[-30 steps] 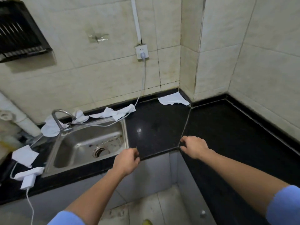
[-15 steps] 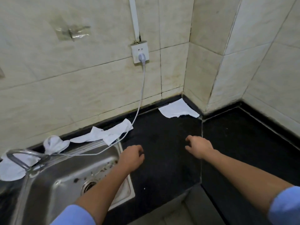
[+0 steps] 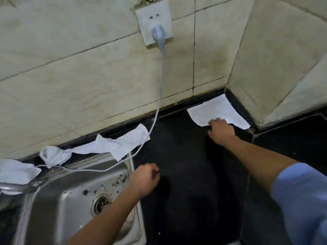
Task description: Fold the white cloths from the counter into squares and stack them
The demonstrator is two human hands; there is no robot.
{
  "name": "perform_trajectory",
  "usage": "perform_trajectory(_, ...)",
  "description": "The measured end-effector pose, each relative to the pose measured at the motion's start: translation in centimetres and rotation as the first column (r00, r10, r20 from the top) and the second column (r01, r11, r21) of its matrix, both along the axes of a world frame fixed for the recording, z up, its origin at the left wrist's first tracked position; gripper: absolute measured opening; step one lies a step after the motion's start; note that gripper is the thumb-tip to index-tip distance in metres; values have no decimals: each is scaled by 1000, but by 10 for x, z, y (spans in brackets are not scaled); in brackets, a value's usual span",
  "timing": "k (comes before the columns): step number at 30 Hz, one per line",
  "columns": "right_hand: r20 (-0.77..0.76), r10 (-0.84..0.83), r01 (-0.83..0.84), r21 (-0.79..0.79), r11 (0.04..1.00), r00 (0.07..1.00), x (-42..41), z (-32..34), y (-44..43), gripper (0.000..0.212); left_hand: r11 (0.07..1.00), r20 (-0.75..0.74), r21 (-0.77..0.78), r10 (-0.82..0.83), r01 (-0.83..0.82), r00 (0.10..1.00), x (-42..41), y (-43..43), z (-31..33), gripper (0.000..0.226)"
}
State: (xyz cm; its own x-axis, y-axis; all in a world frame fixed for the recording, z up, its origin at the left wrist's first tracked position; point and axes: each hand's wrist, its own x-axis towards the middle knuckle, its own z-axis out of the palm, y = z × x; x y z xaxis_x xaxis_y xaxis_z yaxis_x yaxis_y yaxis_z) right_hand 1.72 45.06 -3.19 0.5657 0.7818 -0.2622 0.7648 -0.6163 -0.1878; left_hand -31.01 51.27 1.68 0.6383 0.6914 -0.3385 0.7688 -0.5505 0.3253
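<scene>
Head view looks steeply down, close over the counter.

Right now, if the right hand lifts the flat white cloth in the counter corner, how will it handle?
The flat white cloth is probably floppy: the white cloths by the steel sink lie crumpled. Likely light, as it looks thin. It may slide on the glossy black counter.
</scene>
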Motion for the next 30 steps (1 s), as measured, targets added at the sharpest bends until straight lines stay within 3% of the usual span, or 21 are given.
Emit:
perform_trajectory(4,25,-12,12,4,1000,1000,24,-32,32,46,1000,-20,-5,30,-30,999,6,15,-6,20)
perform_trajectory(9,84,33,-30,-39,999,996,31,-65,37,33,999,-62,-5,33,-33,998,-2,23,-21,22)
perform_trajectory(13,-26,29,-27,80,996,999,17,-58,33,33,999,-59,-46,23,-25,998,-10,27,-27,21)
perform_trajectory(17,-103,51,-34,165,986,993,-40,-16,13,36,997,-4,-80,8,-9,1000,-17,32,-26,17)
perform_trajectory(24,-208,153,-130,119,984,966,-167,-3,-49,34,986,8,-153,-66,66,998,-47,39,-36,13)
perform_trajectory(30,-431,128,-178,-77,981,893,-232,-38,-87,36,973,-96,-227,-58,35,994,-76,19,-58,8)
